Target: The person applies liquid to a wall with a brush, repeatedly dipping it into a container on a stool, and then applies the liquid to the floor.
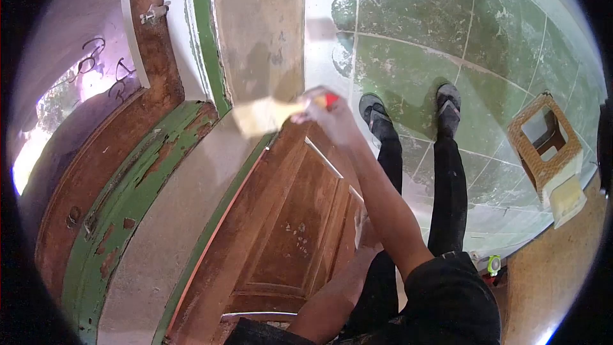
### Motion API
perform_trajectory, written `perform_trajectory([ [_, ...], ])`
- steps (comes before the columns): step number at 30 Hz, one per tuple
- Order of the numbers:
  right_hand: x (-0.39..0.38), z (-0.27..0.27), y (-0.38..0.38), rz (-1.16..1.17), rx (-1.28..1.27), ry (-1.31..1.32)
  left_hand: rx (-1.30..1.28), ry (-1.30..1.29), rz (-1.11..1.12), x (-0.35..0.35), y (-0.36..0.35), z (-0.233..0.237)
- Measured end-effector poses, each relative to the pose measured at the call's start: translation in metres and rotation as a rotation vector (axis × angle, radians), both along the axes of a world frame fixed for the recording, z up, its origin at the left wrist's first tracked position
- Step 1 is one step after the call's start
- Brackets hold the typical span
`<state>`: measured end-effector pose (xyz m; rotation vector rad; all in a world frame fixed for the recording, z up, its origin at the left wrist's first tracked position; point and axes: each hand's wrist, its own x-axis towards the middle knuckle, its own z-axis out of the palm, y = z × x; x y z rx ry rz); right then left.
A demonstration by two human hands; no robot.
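My right hand (321, 107) is closed around the handle of a wide, flat brush (260, 116) with pale bristles and a red part at the handle's end. The bristles are by the pale strip beside the green-edged frame; whether they touch it I cannot tell. Below the hand lies a brown panelled wooden door (281, 236). My left forearm reaches up from the bottom edge, and my left hand (368, 235) is mostly hidden behind the right forearm, its fingers not readable.
A frame with peeling green paint (137, 185) curves along the left. My feet in sandals stand on green, white-smeared floor tiles (415, 64). At the right are a woven-patterned stool (532, 163) with an open top, a pale container (567, 201) and a brown board (543, 275).
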<state>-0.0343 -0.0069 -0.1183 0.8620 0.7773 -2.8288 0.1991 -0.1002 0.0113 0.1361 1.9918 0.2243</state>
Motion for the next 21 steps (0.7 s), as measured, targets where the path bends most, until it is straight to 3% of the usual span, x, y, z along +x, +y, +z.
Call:
perform_trajectory([
  [1,0.004,0.012,-0.001,0.093,-0.109,0.040,0.017,0.037,0.112,0.005,-0.003,-0.003],
  [3,0.004,0.014,-0.025,0.021,-0.223,0.112,0.019,0.039,0.097,0.014,-0.010,-0.009],
  [5,0.001,-0.005,-0.049,0.072,-0.043,0.012,0.035,0.057,0.070,0.022,-0.015,-0.014],
  [6,0.001,-0.032,-0.069,-0.043,-0.122,-0.063,0.041,0.068,0.057,0.025,-0.018,-0.015],
  [8,0.008,-0.070,-0.085,-0.250,-0.046,-0.246,0.058,0.096,0.028,0.029,-0.023,-0.021],
  [9,0.014,-0.099,-0.096,-0.262,0.046,-0.448,0.065,0.111,0.014,0.030,-0.026,-0.022],
  [11,0.025,-0.120,-0.102,-0.285,0.308,-0.566,0.086,0.137,-0.010,0.035,-0.027,-0.025],
  [13,0.029,-0.099,-0.108,-0.239,0.384,-0.500,0.120,0.165,-0.038,0.036,-0.025,-0.031],
  [14,0.027,-0.089,-0.120,-0.261,0.369,-0.289,0.135,0.179,-0.051,0.037,-0.025,-0.034],
  [16,0.020,0.014,-0.097,-0.061,0.543,-0.179,0.157,0.198,-0.075,0.042,-0.027,-0.036],
  [17,0.027,0.033,-0.101,0.004,0.359,-0.085,0.163,0.206,-0.087,0.045,-0.029,-0.035],
  [18,0.031,0.062,-0.093,-0.167,0.074,0.070,0.170,0.216,-0.100,0.047,-0.031,-0.035],
  [21,0.040,0.108,-0.068,0.098,-0.166,0.175,0.181,0.213,-0.081,0.038,-0.021,-0.028],
])
